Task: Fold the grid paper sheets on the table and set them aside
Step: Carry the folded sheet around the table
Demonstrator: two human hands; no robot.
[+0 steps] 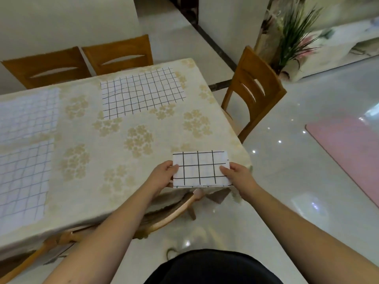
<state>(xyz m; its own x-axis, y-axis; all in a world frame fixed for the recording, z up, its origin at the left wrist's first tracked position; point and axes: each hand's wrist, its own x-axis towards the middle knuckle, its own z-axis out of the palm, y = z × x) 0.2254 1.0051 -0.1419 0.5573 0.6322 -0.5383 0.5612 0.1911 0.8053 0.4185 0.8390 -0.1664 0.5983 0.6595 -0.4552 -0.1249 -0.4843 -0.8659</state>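
Observation:
A small folded grid paper (201,169), white with black lines, sits at the table's near right corner. My left hand (162,177) pinches its left edge, thumb on top. My right hand (238,177) pinches its right edge the same way. An unfolded black-grid sheet (141,91) lies flat at the far side of the table. Two paler blue-grid sheets lie flat at the left: one further back (28,113), one nearer (22,179).
The table (123,140) wears a cream cloth with gold flower prints. Wooden chairs stand at the far side (82,60), at the right end (254,93) and tucked under the near edge (170,214). A pink mat (346,148) lies on the glossy floor.

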